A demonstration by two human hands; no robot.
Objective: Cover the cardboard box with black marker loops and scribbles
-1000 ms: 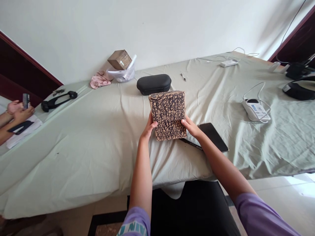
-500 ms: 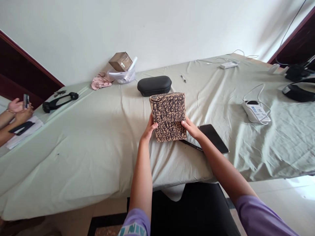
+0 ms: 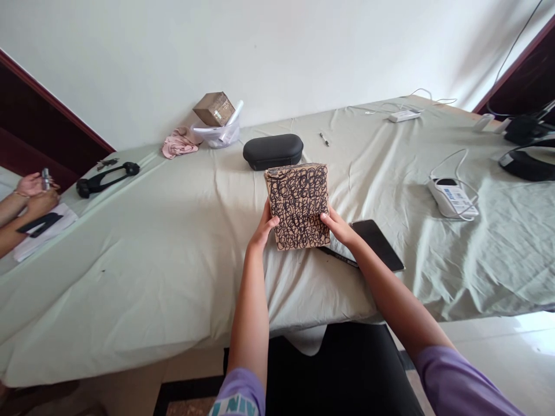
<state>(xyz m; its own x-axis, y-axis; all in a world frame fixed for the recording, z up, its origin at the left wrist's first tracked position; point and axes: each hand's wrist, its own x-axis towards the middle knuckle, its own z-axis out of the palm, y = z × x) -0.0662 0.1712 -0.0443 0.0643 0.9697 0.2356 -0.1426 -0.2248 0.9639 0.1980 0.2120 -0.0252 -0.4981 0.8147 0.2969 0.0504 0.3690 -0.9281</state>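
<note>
A brown cardboard box (image 3: 298, 205) covered in black scribbles stands on the table's pale green cloth (image 3: 173, 231) in front of me. My left hand (image 3: 263, 225) grips its lower left side, thumb on the front face. My right hand (image 3: 337, 224) grips its lower right side the same way. A black phone (image 3: 377, 242) and a dark pen (image 3: 338, 257) lie just right of the box, under my right wrist.
Behind the box lies a black oval case (image 3: 272, 151). Further back are a small cardboard box in a plastic tub (image 3: 214, 115) and a pink cloth (image 3: 180, 143). A white device with cable (image 3: 453, 196) lies right. Another person's hands (image 3: 32, 193) hold a small object at far left.
The box and my hands stay nearly still. The other person's hands at the far left have shifted slightly with the small object.
</note>
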